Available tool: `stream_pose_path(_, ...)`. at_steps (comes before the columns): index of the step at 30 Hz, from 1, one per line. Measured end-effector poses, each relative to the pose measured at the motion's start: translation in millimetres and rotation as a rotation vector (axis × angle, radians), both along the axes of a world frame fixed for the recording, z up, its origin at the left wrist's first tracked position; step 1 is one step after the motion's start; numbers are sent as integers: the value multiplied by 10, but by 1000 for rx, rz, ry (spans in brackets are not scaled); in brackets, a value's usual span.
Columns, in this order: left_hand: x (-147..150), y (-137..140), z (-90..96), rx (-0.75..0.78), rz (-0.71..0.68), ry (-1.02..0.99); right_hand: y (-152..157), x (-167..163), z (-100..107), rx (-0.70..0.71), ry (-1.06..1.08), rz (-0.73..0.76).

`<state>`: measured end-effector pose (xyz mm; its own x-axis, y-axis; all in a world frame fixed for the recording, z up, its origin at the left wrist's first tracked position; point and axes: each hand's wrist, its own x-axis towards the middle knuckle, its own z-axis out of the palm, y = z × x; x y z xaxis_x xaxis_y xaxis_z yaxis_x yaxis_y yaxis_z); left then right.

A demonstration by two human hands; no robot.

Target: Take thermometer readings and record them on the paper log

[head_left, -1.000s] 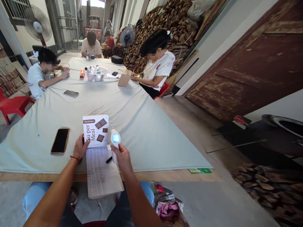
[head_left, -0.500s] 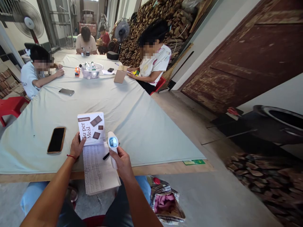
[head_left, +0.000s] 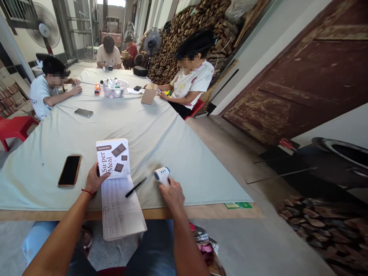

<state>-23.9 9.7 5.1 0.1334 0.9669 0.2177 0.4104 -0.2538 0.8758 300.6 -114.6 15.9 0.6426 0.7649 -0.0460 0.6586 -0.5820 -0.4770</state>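
Observation:
My left hand [head_left: 96,179] is closed on the lower left edge of a white box [head_left: 117,155] printed "Su-per Meal", its thumb lying across the front. The box stands upright on the table at the top of some handwritten sheets of paper [head_left: 120,211], which hang past the table edge. Across the sheets' right edge lies a black pen [head_left: 136,187]. Further right, my right hand [head_left: 173,194] grips a white and blue handheld infrared thermometer [head_left: 162,176] by its handle, low over the cloth or resting on it; I cannot tell which. Left of the box lies a phone [head_left: 69,170].
A pale cloth covers the table [head_left: 201,180]. Further along are another phone [head_left: 83,112], a plastic basin [head_left: 114,90] with bottles, an orange object [head_left: 97,89] and a cardboard box [head_left: 149,94]. Several people sit around the far part. A checked bag [head_left: 211,249] is beside my right leg.
My right hand has carried the thermometer from beside the box to the right and turned it, so the lit screen no longer shows. The pen is now uncovered. My left hand stays on the box.

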Motion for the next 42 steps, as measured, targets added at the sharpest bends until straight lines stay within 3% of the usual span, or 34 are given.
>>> stream_pose_path(3, 17, -15, 18, -2, 19, 10, -70, 138, -89, -75, -107, 35)
stream_pose_path(5, 26, -26, 21, -11, 28, 6, -92, 140, -161, -28, -185, 11)
stream_pose_path(8, 32, -37, 15, -12, 21, 9, -53, 24, -274, 237, -300, 17)
stream_pose_path(10, 30, -38, 2, 2, 21, 32, 15, -118, -338, 415, -297, 157)
stream_pose_path(12, 27, -35, -19, 25, 30, 57, 91, -287, -385, 490, -243, 351)
stream_pose_path(14, 25, -34, -43, 43, 34, 77, 151, -447, -415, 482, -207, 479)
stream_pose_path(17, 31, -45, -62, 50, 30, 114, 185, -579, -437, 420, -209, 520)
stream_pose_path(24, 85, -96, -36, 57, 4, 211, 99, -367, -427, 395, -111, 648)
stream_pose_path(27, 114, -98, -49, 67, -5, 255, 6, -352, -397, 496, 6, 616)
stream_pose_path(33, 176, -81, -113, 88, -72, 317, -162, -793, -351, 623, 490, 263)
stream_pose_path(37, 188, -85, -178, 87, -55, 343, -123, -1117, -322, 626, 788, 279)
stream_pose_path(42, 178, -89, -229, 86, -63, 325, -25, -1268, -331, 567, 783, 245)
